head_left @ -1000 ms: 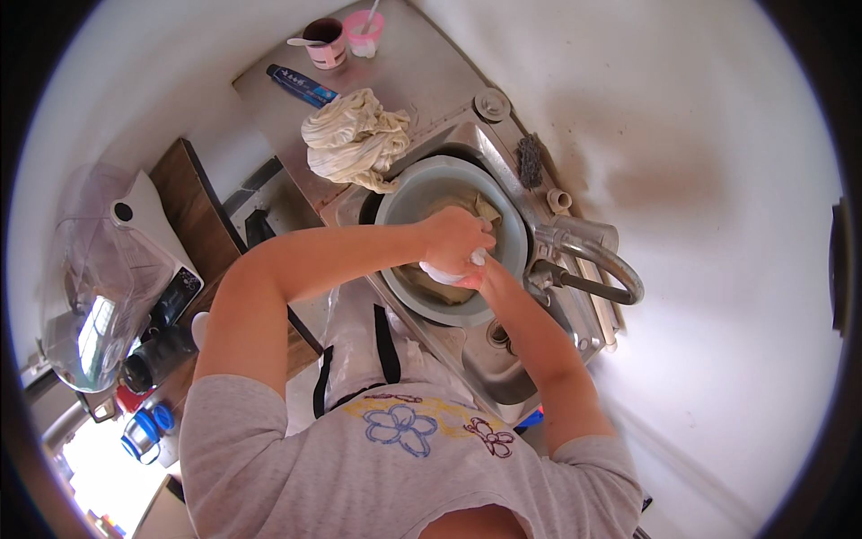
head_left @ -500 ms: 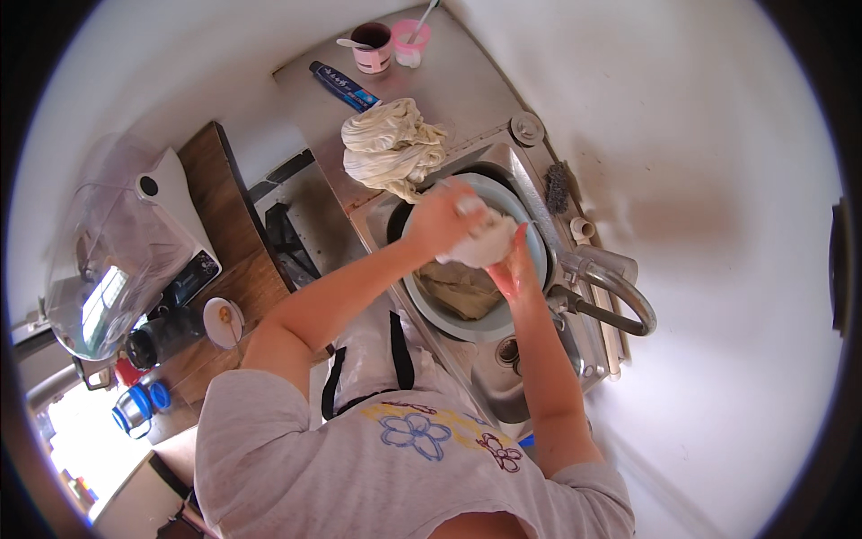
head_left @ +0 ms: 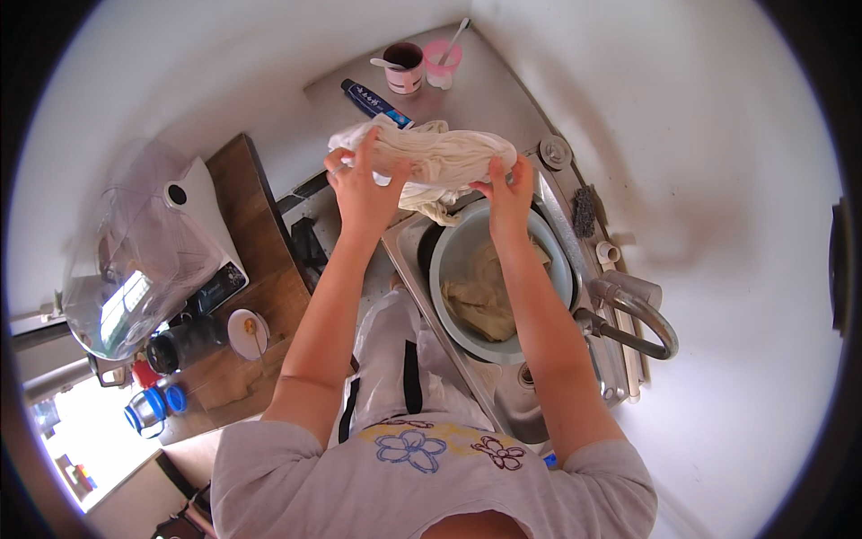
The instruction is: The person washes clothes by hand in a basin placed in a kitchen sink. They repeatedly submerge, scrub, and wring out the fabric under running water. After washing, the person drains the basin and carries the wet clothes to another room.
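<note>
Gripping the cloth (head_left: pixel 444 154) crosswise beyond the basin (head_left: pixel 438 289): my left hand (head_left: pixel 364 190) one end, my nearer right hand (head_left: pixel 508 202) the other.

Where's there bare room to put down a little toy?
Bare steel shows on the counter between the pink toothbrush cup and round metal stopper, and bare wood on the brown tabletop, below the white bowl in the picture. It's crowded where left hand and right hand hold the cream cloth near the blue tube, and in the sink holding the grey basin.
</note>
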A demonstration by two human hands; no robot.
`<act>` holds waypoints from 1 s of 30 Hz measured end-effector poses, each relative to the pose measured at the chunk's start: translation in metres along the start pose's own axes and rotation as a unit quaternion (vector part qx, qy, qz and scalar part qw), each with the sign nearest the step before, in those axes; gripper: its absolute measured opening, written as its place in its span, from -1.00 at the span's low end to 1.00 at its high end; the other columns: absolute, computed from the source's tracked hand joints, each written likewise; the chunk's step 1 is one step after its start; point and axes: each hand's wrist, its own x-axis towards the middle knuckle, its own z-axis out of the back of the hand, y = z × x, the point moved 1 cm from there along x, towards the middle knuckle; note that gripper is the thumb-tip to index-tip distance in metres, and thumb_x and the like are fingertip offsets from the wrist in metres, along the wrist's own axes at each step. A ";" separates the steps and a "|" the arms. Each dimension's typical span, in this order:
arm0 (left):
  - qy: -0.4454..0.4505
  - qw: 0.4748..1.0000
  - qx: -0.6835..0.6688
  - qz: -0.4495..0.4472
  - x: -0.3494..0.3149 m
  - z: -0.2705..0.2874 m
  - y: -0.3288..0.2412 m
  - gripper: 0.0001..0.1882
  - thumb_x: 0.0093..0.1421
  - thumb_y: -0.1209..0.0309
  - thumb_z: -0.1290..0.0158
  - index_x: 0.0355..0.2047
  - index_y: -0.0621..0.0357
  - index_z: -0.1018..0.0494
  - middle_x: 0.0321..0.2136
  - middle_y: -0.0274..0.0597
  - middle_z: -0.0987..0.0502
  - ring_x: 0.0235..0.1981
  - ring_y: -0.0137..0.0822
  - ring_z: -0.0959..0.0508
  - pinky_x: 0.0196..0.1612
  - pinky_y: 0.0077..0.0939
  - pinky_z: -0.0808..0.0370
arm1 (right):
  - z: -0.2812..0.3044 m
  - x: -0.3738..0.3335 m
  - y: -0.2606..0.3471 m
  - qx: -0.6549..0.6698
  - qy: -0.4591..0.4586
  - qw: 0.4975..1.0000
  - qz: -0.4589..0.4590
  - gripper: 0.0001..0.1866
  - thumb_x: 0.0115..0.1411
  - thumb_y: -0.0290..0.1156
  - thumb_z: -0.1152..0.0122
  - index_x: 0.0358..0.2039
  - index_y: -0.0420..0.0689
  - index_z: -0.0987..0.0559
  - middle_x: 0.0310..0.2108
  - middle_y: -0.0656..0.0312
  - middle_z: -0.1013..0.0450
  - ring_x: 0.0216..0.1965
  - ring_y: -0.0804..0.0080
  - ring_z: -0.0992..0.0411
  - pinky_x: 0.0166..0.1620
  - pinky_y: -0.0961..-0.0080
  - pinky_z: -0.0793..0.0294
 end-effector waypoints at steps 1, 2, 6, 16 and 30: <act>-0.015 0.994 0.100 -0.032 0.005 -0.011 0.005 -0.30 0.02 0.11 -0.19 0.19 -0.15 -0.27 0.03 0.09 -0.26 -0.03 0.04 -0.19 0.07 -0.16 -0.21 | 0.006 0.014 -0.014 -0.012 -0.012 1.000 -0.005 -0.63 0.23 -0.37 -0.16 -0.02 -0.22 -0.32 -0.09 0.17 -0.33 -0.17 0.37 -0.44 -0.23 0.37 -0.61; -0.030 0.978 0.198 -0.065 0.010 -0.022 0.007 -0.30 0.01 0.09 -0.19 0.19 -0.20 -0.28 0.04 0.09 -0.25 -0.01 0.06 -0.19 0.08 -0.10 -0.20 | 0.017 0.029 -0.033 -0.019 -0.003 0.998 -0.052 -0.63 0.23 -0.38 -0.16 -0.01 -0.22 -0.33 -0.08 0.17 -0.33 -0.18 0.38 -0.44 -0.24 0.37 -0.61; 0.051 0.953 0.237 -0.184 0.005 -0.076 0.035 -0.41 0.08 0.03 -0.13 0.15 -0.33 -0.33 0.23 -0.16 -0.17 0.24 0.02 -0.12 0.23 0.03 -0.06 | 0.059 0.042 -0.089 -0.123 0.008 0.985 -0.124 -0.62 0.19 -0.36 -0.20 -0.04 -0.24 -0.36 -0.07 0.12 -0.36 -0.22 0.35 -0.46 -0.27 0.37 -0.59; 0.037 0.976 0.142 -0.162 -0.011 -0.080 -0.008 -0.40 0.03 0.27 -0.16 0.13 -0.27 -0.33 0.26 -0.08 -0.08 0.25 0.12 -0.08 0.23 0.05 -0.03 | 0.199 -0.159 -0.110 -0.695 0.130 0.593 -0.385 -0.16 -0.14 0.06 -0.42 0.12 -0.04 -0.33 0.23 -0.10 -0.07 0.25 -0.06 -0.07 0.16 -0.01 -0.22; 0.392 0.895 -0.003 0.212 -0.190 -0.239 0.049 -0.06 -0.06 0.16 -0.25 0.28 0.03 -0.03 0.21 0.15 -0.11 0.19 0.18 -0.19 0.22 -0.11 -0.21 | 0.216 -0.146 -0.128 -0.670 0.131 0.709 -0.179 -0.56 -0.07 -0.47 -0.19 -0.08 -0.09 -0.46 -0.06 0.03 -0.36 0.00 -0.09 -0.30 -0.03 0.06 -0.37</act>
